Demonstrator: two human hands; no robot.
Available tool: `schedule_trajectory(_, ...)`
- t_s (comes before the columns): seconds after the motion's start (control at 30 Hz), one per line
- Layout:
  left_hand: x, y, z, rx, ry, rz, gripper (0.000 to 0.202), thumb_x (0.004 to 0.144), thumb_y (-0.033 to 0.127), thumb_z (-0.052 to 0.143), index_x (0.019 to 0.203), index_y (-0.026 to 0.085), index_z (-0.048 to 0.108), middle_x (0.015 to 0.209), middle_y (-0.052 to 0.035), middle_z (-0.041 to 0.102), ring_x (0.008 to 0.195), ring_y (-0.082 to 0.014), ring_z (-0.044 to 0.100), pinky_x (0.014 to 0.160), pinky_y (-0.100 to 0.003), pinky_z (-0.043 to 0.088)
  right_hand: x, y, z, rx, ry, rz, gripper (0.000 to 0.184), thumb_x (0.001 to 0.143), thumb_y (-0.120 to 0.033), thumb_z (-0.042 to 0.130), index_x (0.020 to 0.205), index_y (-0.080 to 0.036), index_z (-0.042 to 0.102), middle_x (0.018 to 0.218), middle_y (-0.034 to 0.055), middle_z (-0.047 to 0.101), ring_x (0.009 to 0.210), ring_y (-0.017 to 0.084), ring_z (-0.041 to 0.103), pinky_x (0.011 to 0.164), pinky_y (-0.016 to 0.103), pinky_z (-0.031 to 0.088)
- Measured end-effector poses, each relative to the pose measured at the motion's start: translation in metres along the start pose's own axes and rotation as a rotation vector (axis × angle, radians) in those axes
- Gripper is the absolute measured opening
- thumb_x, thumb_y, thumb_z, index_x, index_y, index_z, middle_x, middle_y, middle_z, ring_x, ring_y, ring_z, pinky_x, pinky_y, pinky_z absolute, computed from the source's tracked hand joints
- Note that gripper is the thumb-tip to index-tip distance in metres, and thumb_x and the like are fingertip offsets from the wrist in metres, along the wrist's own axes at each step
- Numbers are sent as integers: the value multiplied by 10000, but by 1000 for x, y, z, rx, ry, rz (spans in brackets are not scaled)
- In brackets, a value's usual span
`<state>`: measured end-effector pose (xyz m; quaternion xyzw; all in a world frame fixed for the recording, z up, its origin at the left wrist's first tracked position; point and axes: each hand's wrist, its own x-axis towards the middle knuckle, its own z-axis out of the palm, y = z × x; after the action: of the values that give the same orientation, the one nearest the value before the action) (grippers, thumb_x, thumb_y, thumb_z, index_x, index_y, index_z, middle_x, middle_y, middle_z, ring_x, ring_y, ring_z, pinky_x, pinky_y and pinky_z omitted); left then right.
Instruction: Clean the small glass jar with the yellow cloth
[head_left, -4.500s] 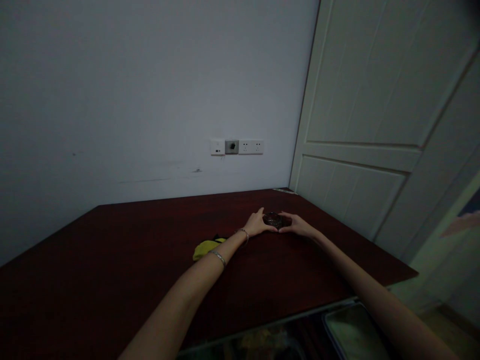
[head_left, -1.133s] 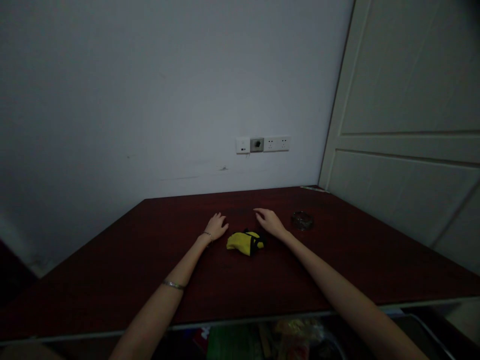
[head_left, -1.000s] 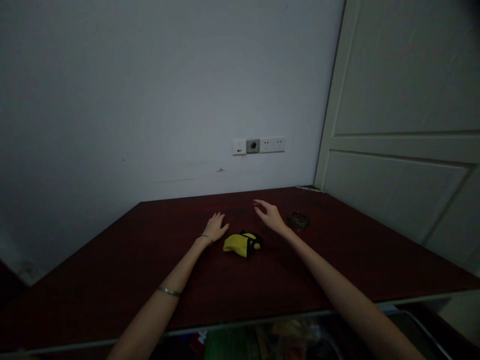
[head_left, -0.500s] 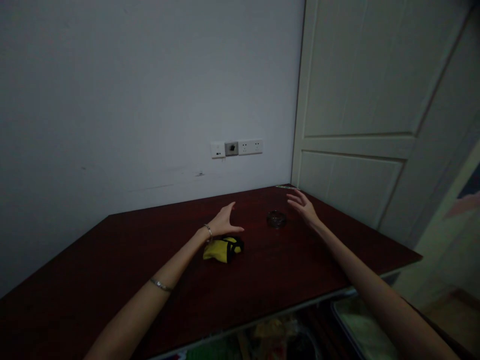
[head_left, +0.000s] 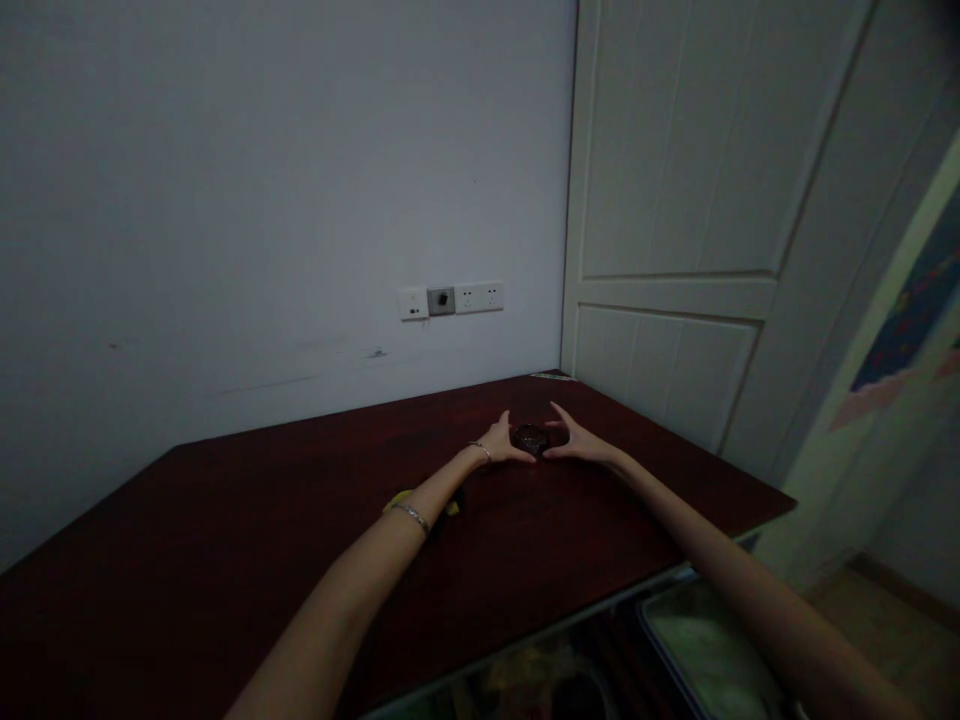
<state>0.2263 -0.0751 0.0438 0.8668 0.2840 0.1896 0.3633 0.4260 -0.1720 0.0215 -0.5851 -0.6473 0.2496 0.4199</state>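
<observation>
A small round glass ashtray sits on the dark red table. My left hand is at its left side, thumb and fingers spread around it. From the right, my right hand curves toward the same ashtray, thumb in front and fingers apart. Whether either hand touches the glass is hard to tell in the dim light. Under my left forearm a yellow and black cloth item lies on the table, mostly hidden by the arm.
Behind the dark red table is a pale wall with a row of sockets. A white panelled door borders the right side. Below the front edge, an open space holds a clear-lidded container and other dim items.
Both hands have closed in on the ashtray, the left moving right and the right moving in from its far side. My left forearm now covers most of the yellow cloth item.
</observation>
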Motion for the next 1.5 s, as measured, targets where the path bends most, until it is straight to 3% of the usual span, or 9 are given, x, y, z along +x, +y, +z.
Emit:
schedule_trajectory(0.2, 7, -6, 7, -86, -29, 4, 1311, 390, 348, 830, 1389, 74, 28, 1296, -237, 438, 1188, -323, 439, 996, -398, 330, 4, -1, 5, 43, -58, -49, 1133, 581, -335, 744, 1396, -214, -33, 1252, 157, 474, 1121, 236, 516, 997, 458, 325)
schedule_trajectory(0.4, 8, -11, 10, -61, 16, 14, 1249, 442, 328, 815, 1388, 56, 45, 1273, -217, 477, 1176, -301, 458, 990, -369, 338, 8, -3, 13, 76, -63, -39, 1155, 559, -304, 757, 1396, -184, -30, 1219, 163, 488, 1074, 232, 548, 975, 439, 359)
schedule_trajectory(0.73, 9, -16, 10, 39, 43, -19, 1213, 450, 430, 791, 1377, 26, 120, 1295, -199, 459, 1247, -301, 372, 1017, -345, 300, 7, -5, 13, 46, -18, -8, 1167, 528, -343, 769, 1397, -163, 12, 1218, 181, 489, 1116, 247, 518, 1011, 443, 305)
schedule_trajectory(1.0, 8, -10, 6, 111, 56, -24, 1253, 414, 466, 793, 1382, 45, 118, 1287, -176, 476, 1244, -303, 376, 1000, -331, 316, 9, 1, 15, 134, -12, -34, 1202, 505, -332, 788, 1398, -196, -5, 1173, 139, 525, 1121, 241, 513, 1017, 446, 299)
schedule_trajectory(1.23, -4, -10, -25, 117, 77, -10, 1262, 418, 483, 784, 1385, 42, 104, 1293, -188, 464, 1264, -282, 353, 1039, -331, 263, 22, -20, 27, 154, 20, -83, 1203, 493, -340, 789, 1399, -173, 15, 1203, 161, 489, 1170, 256, 464, 1015, 432, 301)
schedule_trajectory(1.5, -54, -24, -97, 99, 158, -44, 1244, 436, 431, 796, 1384, 34, 94, 1273, -184, 486, 1273, -280, 339, 1048, -351, 245, 61, -69, 81, 164, 0, -167, 1199, 489, -348, 793, 1396, -142, 36, 1168, 160, 510, 1188, 246, 446, 1019, 404, 295)
